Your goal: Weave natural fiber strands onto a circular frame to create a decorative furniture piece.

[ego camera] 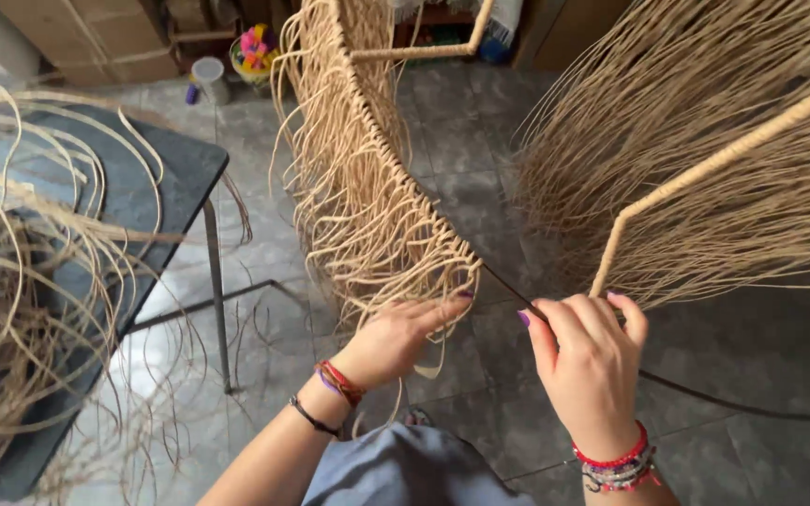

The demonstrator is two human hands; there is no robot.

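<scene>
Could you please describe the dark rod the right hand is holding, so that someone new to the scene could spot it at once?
Start at the curved frame wrapped in pale woven cord in the middle. At its lower corner, the right hand pinches a thin dark rod that runs into the weave, close to the left hand. It is the only dark, straight, bare piece among the pale loose strands.

The wrapped frame [396, 201] is cut off by the top edge, so its full shape cannot be told. The fingertips of the left hand [396, 342] are partly hidden among the loose strands [367, 234]. The dark cord [742, 405] leaves the picture at the right edge, and the small colourful things [255, 47] far on the floor are too small to tell.
</scene>
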